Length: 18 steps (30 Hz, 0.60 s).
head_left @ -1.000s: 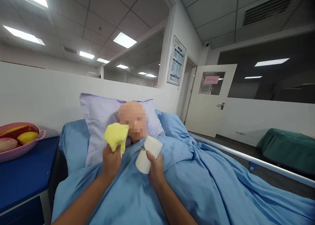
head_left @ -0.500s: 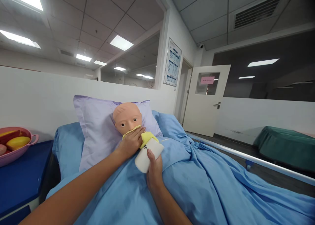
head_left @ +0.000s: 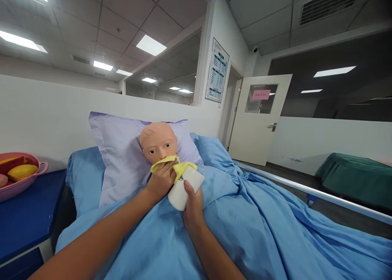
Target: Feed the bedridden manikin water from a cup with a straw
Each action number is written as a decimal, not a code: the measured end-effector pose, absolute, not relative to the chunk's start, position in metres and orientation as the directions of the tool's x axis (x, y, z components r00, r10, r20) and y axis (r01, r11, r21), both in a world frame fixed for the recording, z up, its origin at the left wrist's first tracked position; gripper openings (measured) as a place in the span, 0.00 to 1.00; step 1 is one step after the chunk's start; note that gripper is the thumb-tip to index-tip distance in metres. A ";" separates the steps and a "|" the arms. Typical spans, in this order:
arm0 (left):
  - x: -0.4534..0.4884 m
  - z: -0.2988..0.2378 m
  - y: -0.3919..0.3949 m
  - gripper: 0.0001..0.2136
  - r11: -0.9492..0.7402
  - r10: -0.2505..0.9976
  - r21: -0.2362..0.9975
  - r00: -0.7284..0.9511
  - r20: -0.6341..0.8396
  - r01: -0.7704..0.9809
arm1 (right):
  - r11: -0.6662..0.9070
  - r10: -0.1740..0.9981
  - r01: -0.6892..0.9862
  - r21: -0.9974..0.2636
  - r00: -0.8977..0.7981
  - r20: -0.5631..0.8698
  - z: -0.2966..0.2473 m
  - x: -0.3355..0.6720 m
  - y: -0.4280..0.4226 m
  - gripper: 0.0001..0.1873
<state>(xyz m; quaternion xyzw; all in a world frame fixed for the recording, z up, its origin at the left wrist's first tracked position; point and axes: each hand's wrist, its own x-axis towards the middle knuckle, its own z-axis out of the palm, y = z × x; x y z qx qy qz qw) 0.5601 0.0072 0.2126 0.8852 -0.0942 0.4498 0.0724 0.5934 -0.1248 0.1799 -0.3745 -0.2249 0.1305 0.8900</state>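
Observation:
A manikin (head_left: 157,139) lies with its bald head on a lilac pillow (head_left: 119,149), eyes open. My left hand (head_left: 161,178) is closed on a yellow cloth (head_left: 186,168) at the manikin's mouth and chin, which the cloth and fingers hide. One end of the cloth hangs toward a white cup (head_left: 185,188) with thin black lines on its side. My right hand (head_left: 193,204) grips this cup, thumb along its near side. The cup is tilted, and its inside cannot be seen. Both hands are above the blue quilt (head_left: 245,231).
A pink basket (head_left: 27,185) of fruit-like items stands on a blue bedside cabinet (head_left: 33,214) at the left. A pale bed rail (head_left: 321,197) runs along the right side. Beyond it are a green-covered object (head_left: 358,180) and an open door (head_left: 260,137).
My left fingers have curled more, bunching the cloth, and its upper edge now stands out from the manikin's mouth. My right hand keeps its hold on the cup. The view has shifted slightly.

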 end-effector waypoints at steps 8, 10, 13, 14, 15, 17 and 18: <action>0.540 0.197 0.022 0.12 -0.964 -0.149 0.023 0.613 0.776 -0.264 | 0.644 0.427 -0.066 -0.763 0.858 0.286 0.182 0.591 -0.128 0.29; 0.533 0.200 0.023 0.11 -0.962 -0.148 0.043 0.646 0.749 -0.270 | 0.651 0.422 -0.054 -0.757 0.855 0.302 0.184 0.587 -0.129 0.29; 0.525 0.218 0.019 0.13 -0.948 -0.170 0.044 0.620 0.766 -0.314 | 0.672 0.428 -0.055 -0.738 0.842 0.327 0.187 0.586 -0.128 0.30; 0.525 0.225 0.016 0.14 -0.941 -0.184 0.031 0.589 0.787 -0.336 | 0.684 0.427 -0.050 -0.727 0.836 0.345 0.187 0.586 -0.127 0.30; 0.526 0.232 0.013 0.15 -0.934 -0.201 0.012 0.553 0.809 -0.357 | 0.699 0.422 -0.038 -0.714 0.829 0.368 0.186 0.588 -0.126 0.30; 0.532 0.243 0.009 0.16 -0.928 -0.230 -0.031 0.505 0.832 -0.372 | 0.727 0.401 -0.012 -0.686 0.819 0.411 0.183 0.592 -0.124 0.31; 0.536 0.246 0.008 0.16 -0.932 -0.240 -0.050 0.507 0.828 -0.360 | 0.729 0.398 -0.011 -0.685 0.820 0.411 0.180 0.594 -0.123 0.31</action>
